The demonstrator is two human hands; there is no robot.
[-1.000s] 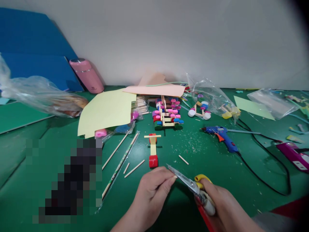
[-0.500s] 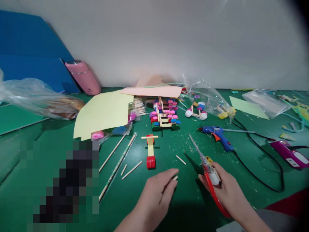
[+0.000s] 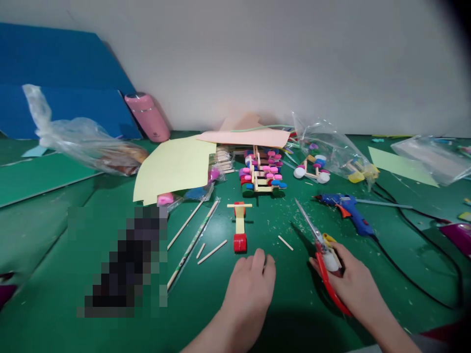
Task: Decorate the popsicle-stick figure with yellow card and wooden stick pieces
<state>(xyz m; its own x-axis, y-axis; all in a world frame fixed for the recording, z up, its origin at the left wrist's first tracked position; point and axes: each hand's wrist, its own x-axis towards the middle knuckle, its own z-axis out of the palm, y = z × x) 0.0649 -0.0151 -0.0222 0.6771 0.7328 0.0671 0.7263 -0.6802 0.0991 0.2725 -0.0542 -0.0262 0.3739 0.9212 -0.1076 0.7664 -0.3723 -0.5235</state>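
My right hand (image 3: 351,274) grips red-handled scissors (image 3: 326,274) whose blades point up and left, along with a small piece with yellow and white parts (image 3: 331,257). My left hand (image 3: 253,284) is palm down low over the green table, its fingers curled together; what they hold, if anything, is hidden. Just beyond it stands a small car with red wheels (image 3: 240,242) and a thin stick across its far end. A short stick (image 3: 285,243) lies between my hands, and two more sticks (image 3: 212,252) lie left of the car.
Behind are several small cars (image 3: 261,179), another with white wheels (image 3: 312,169), and yellow paper (image 3: 176,166). A blue glue gun (image 3: 346,208) with a black cable lies right. A pink bottle (image 3: 149,117) and plastic bag (image 3: 88,142) are back left; wrapped sticks (image 3: 193,245) lie left.
My left hand has turned palm down, and the short stick that showed at its fingertips is out of sight. The view has shifted left; my right hand still holds the scissors.
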